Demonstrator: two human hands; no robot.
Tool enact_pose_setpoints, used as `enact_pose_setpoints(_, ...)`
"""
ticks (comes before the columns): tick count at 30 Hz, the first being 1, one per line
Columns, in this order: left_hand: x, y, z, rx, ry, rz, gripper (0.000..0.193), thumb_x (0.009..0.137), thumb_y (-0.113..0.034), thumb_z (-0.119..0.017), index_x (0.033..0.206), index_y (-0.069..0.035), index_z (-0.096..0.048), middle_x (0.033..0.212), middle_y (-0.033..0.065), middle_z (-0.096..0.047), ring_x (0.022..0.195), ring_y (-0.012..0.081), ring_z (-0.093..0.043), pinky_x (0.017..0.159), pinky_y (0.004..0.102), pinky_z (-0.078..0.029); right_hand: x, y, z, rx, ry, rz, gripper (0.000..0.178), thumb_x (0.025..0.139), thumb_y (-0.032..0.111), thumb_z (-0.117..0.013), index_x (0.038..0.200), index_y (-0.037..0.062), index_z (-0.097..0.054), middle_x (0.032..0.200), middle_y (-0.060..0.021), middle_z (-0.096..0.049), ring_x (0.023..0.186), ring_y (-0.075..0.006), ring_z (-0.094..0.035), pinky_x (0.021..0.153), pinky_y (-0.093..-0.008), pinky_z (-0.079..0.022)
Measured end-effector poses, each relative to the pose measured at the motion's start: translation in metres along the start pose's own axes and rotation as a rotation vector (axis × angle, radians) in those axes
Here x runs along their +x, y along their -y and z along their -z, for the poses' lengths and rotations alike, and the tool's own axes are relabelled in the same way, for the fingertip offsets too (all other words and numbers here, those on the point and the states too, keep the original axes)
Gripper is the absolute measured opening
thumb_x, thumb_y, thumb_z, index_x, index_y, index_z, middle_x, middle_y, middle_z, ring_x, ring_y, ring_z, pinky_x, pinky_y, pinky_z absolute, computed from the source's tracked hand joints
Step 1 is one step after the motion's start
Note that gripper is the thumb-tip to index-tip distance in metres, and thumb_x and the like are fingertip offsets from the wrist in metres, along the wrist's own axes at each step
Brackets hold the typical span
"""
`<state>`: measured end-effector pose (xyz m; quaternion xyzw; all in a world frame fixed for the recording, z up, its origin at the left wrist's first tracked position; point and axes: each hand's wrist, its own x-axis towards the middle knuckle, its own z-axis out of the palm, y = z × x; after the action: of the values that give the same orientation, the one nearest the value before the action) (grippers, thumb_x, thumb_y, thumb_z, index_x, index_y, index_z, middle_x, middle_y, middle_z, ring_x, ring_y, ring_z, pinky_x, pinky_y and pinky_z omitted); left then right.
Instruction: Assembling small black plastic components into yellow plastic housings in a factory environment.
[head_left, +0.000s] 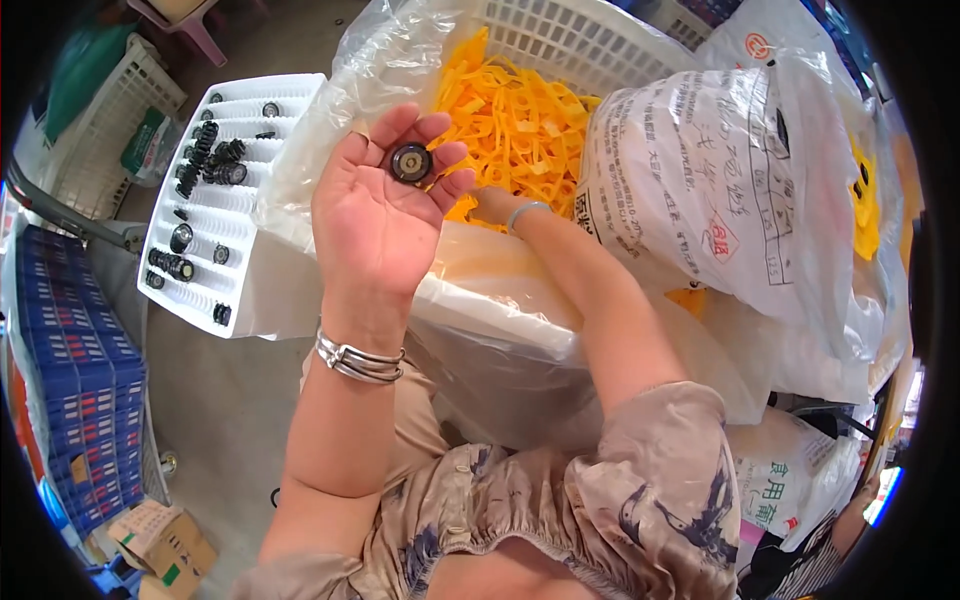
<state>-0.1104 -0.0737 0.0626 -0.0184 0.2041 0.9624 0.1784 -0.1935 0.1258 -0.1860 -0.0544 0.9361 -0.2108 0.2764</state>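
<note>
My left hand [375, 225] is palm up over the front of the basket, its fingers loosely curled. A small black round part [410, 163] with a pale metallic centre rests on those fingers. My right hand [491, 206] reaches among the yellow plastic strips [520, 130], which look flat and have holes in them. Its fingertips are hidden, so I cannot see whether they grip a strip. A clear plastic liner [480, 300] hangs over the near side of the white basket [555, 35] that holds the strips.
To the left, a white slotted tray [275, 205] carries several black round parts [222, 165], some in rows. A full white printed sack [690, 170] leans at the right. Stacked blue crates [75, 370] and a cardboard box [165, 545] stand at far left.
</note>
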Motion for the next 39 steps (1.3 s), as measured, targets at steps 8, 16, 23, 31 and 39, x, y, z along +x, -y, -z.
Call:
enact_pose_setpoints(8, 0.006, -0.011, 0.008, -0.006, 0.029, -0.019, 0.033, 0.089, -0.023, -0.034, 0.104, 0.001, -0.051, 0.098, 0.0166, -0.057, 0.084, 0.0312, -0.057, 0.072, 0.0419, -0.048, 0.019, -0.04, -0.01, 0.314, -0.285, 0.185, 0.014, 0.072, 0.012, -0.062, 0.083, 0.0061, -0.067, 0.078, -0.0116, -0.065, 0.072, -0.0212, -0.062, 0.068, -0.0305, -0.048)
enact_pose_setpoints(16, 0.004, -0.006, 0.005, 0.079, -0.004, -0.011, 0.025, 0.086, -0.016, -0.043, 0.103, -0.001, -0.052, 0.095, 0.0152, -0.058, 0.079, 0.0288, -0.057, 0.071, 0.041, -0.048, -0.089, 0.0, 0.119, 0.37, -0.624, 0.375, 0.011, 0.077, 0.003, -0.059, 0.085, 0.0026, -0.065, 0.073, -0.004, -0.061, 0.066, -0.0079, -0.053, 0.062, -0.0202, -0.045)
enact_pose_setpoints(23, 0.007, 0.01, 0.004, 0.256, -0.12, -0.122, 0.018, 0.084, -0.013, -0.05, 0.1, -0.005, -0.053, 0.085, 0.0095, -0.057, 0.073, 0.0224, -0.055, 0.068, 0.0376, -0.047, -0.21, 0.038, 0.203, 0.42, -0.836, 0.356, 0.013, 0.08, 0.004, -0.057, 0.089, -0.0007, -0.064, 0.075, 0.0016, -0.06, 0.063, -0.0057, -0.047, 0.059, -0.0188, -0.042)
enact_pose_setpoints(31, -0.006, 0.071, -0.015, 0.362, -0.167, 0.157, 0.014, 0.08, -0.022, -0.058, 0.089, -0.011, -0.057, 0.087, 0.0033, -0.054, 0.085, 0.0175, -0.05, 0.072, 0.0389, -0.044, -0.276, 0.062, 0.187, 0.244, -1.0, 0.377, 0.012, 0.08, 0.002, -0.056, 0.089, 0.0011, -0.064, 0.078, -0.0018, -0.061, 0.066, -0.0079, -0.052, 0.059, -0.0217, -0.044)
enact_pose_setpoints(39, -0.015, 0.101, -0.028, -0.035, -0.001, 0.387, 0.039, 0.085, -0.028, -0.055, 0.115, -0.005, -0.044, 0.118, 0.0116, -0.046, 0.111, 0.0288, -0.046, 0.09, 0.0527, -0.039, -0.313, 0.113, 0.154, -0.234, -1.094, 0.672, 0.013, 0.074, -0.002, -0.057, 0.086, 0.0012, -0.061, 0.076, -0.0116, -0.058, 0.068, -0.026, -0.057, 0.06, -0.0307, -0.046)
